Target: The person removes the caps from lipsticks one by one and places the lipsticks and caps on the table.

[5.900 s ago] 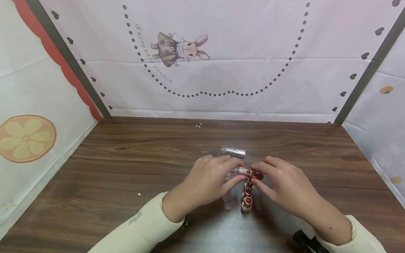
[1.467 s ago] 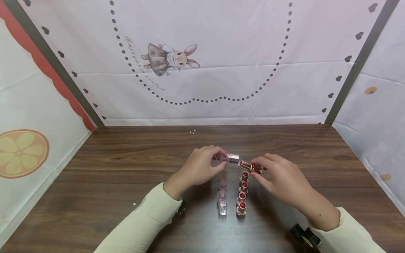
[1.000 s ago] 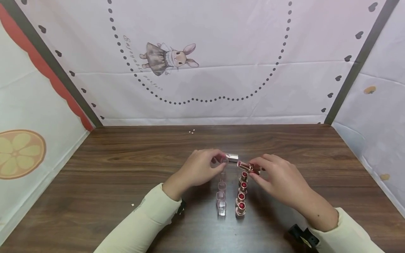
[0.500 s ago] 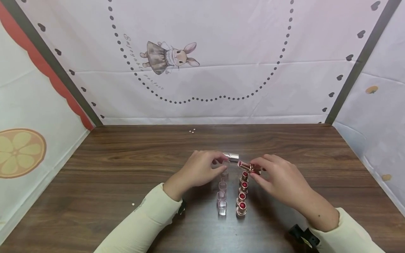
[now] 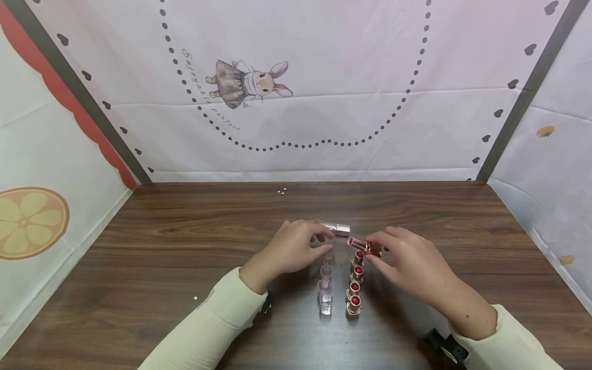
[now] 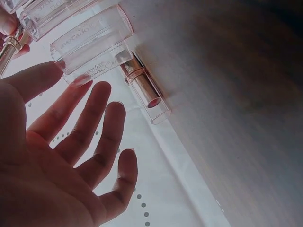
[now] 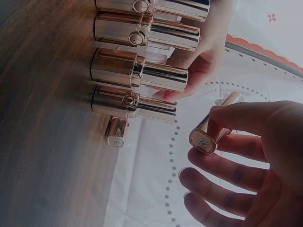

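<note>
My left hand (image 5: 293, 247) has its thumb and index fingertip at the top edges of a clear lipstick cap (image 6: 94, 45), pinching it at the far end of a row of clear caps (image 5: 326, 299); the other fingers are loosely spread. My right hand (image 5: 407, 259) pinches an uncapped rose-gold lipstick (image 5: 357, 243) by its base, tilted, its tube end towards the left hand. In the right wrist view the oval base (image 7: 203, 143) shows a printed label. Below it, several uncapped red lipsticks (image 5: 354, 302) stand upright in a row parallel to the caps.
A capped lipstick (image 5: 341, 229) lies on its side beyond both rows. Small white bits (image 5: 282, 191) lie near the back of the brown wooden table (image 5: 152, 246). A printed cloth (image 5: 342, 72) hangs behind, with more cloth at both sides.
Seconds ago both hands held one capped lipstick together. Now they are apart: the left has brought the cap to the row's far end and lowered it; the right keeps the uncapped lipstick nearly still.
</note>
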### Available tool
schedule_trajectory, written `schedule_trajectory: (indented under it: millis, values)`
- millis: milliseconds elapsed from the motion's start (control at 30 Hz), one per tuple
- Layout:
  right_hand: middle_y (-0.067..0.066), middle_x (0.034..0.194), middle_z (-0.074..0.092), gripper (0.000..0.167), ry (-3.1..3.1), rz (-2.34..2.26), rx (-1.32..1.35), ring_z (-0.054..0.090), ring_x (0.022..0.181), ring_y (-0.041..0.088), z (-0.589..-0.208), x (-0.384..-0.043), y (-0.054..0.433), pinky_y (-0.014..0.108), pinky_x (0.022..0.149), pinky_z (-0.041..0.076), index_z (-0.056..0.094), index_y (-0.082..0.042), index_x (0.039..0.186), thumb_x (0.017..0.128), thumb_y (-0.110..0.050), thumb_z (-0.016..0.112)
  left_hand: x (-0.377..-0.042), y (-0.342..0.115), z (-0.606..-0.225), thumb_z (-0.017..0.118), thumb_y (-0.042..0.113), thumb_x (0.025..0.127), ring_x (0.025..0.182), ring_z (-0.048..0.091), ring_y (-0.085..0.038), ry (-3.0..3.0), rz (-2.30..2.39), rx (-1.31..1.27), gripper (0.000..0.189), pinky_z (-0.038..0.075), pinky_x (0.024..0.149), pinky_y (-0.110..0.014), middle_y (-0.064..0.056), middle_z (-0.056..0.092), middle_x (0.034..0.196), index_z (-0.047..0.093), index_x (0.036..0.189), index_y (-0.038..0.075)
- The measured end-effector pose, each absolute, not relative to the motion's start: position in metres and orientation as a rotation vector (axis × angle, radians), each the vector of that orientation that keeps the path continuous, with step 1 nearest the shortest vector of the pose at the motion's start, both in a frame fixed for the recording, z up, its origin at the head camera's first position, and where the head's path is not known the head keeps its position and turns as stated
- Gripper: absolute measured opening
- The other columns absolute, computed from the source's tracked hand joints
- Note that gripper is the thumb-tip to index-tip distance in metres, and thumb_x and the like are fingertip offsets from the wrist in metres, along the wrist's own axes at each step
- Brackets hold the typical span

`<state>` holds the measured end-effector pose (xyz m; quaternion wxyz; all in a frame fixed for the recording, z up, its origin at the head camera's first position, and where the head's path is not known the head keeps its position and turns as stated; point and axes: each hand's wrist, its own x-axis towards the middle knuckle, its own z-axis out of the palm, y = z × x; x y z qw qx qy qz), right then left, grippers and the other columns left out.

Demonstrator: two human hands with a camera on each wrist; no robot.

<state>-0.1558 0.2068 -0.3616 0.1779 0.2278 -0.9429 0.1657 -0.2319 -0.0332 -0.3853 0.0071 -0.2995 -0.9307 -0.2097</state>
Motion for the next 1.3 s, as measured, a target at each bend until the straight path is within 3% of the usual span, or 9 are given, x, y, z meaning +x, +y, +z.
schedule_trajectory:
  millis: [333,1300]
  values:
    - [-0.005,0.088,0.067,0.022,-2.680,0.462,0.652,0.065,0.078,0.014,-0.3606,-0.1551,0.2065,0.037,0.064,0.052,0.074,-0.018,0.104,0.084,-0.024,0.080,-0.2318,-0.0330,-0.3854,0.070,0.035,0.092,0.080,0.065,-0.005,-2.932,-0.676,-0.933,0.024,0.042,0.090,-0.042,0.014,0.072,0.085,0.074,0.113,0.023]
    - [-0.004,0.089,0.068,0.022,-2.696,0.458,0.643,0.064,0.078,0.012,-0.3600,-0.1548,0.2064,0.037,0.065,0.052,0.074,-0.019,0.105,0.084,-0.024,0.080,-0.2299,-0.0324,-0.3844,0.067,0.034,0.093,0.082,0.067,-0.005,-2.985,-0.637,-0.909,0.024,0.041,0.090,-0.041,0.016,0.072,0.084,0.073,0.114,0.023]
